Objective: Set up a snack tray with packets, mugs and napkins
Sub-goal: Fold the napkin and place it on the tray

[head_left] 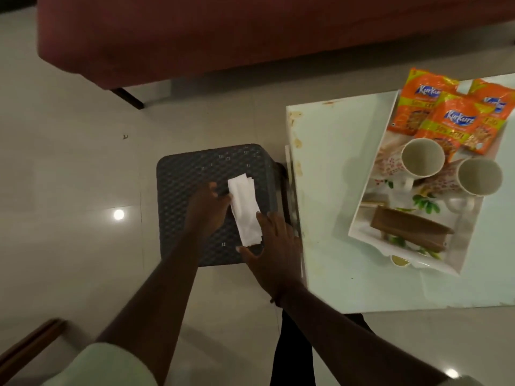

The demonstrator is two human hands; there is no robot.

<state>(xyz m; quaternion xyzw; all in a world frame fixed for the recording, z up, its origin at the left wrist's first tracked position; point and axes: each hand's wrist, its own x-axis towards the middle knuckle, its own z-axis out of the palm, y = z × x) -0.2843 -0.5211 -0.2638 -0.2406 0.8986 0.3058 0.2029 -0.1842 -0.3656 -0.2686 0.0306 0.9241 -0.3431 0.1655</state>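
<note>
A folded white napkin lies on a dark woven stool. My left hand pinches the napkin's left edge. My right hand rests flat with fingers spread at the napkin's lower right end, touching it. On the pale table to the right sits a white floral tray. It holds three orange snack packets, two empty mugs and a wooden holder.
A dark red sofa runs across the top, with a leg at the floor. The glass-topped table stands just right of the stool. Glossy tiled floor surrounds the stool. A wooden edge shows at the bottom left.
</note>
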